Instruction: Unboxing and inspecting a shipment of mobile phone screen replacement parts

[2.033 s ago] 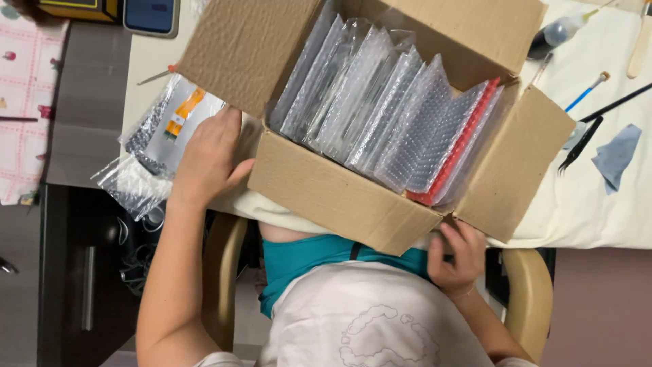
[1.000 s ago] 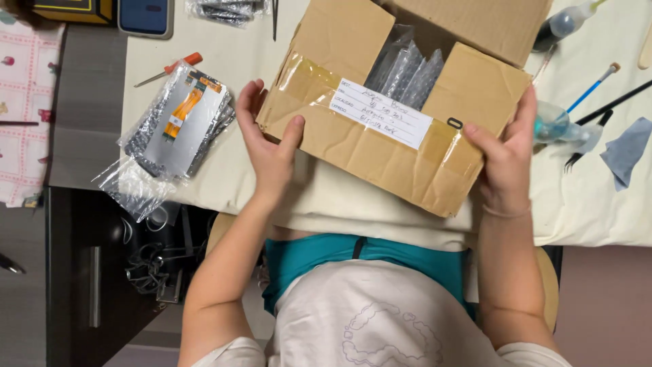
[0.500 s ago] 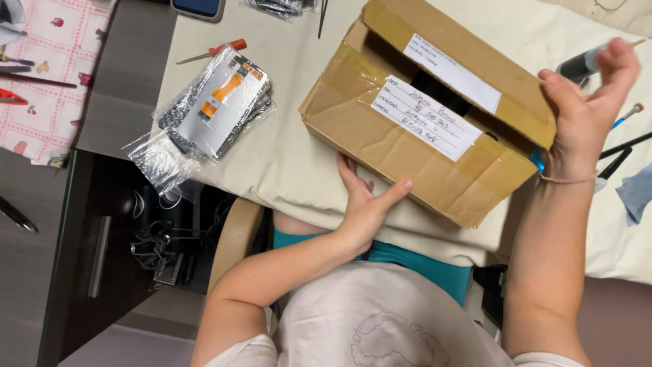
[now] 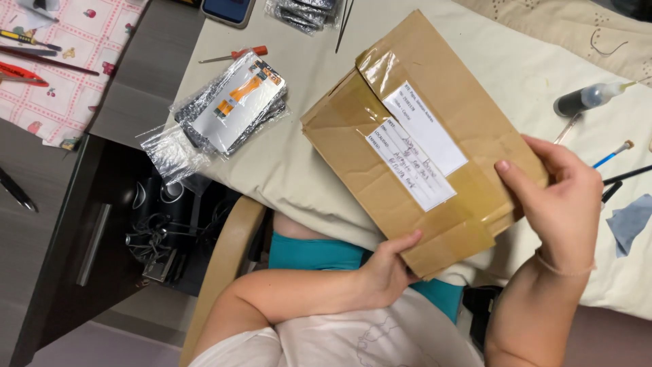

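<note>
A brown cardboard box (image 4: 407, 115) with its flaps folded closed and a white label on top lies tilted on the cream-covered table (image 4: 292, 163). My left hand (image 4: 387, 261) grips its near bottom corner from below. My right hand (image 4: 560, 200) presses on the box's right end, fingers spread over the flap. A bubble-wrapped flat part (image 4: 227, 112) with an orange ribbon lies on the table to the left of the box.
A red-handled screwdriver (image 4: 238, 54), a phone (image 4: 227, 8) and more wrapped parts (image 4: 302, 12) sit at the back. A dark dropper bottle (image 4: 587, 98), brushes (image 4: 611, 153) and a blue cloth (image 4: 631, 221) lie at the right. A dark cabinet (image 4: 75, 231) with cables stands at the left.
The open box of bubble-wrapped parts was lifted, its flaps folded shut. It now lies closed and turned, with my left hand moved to its near corner and my right on its flap.
</note>
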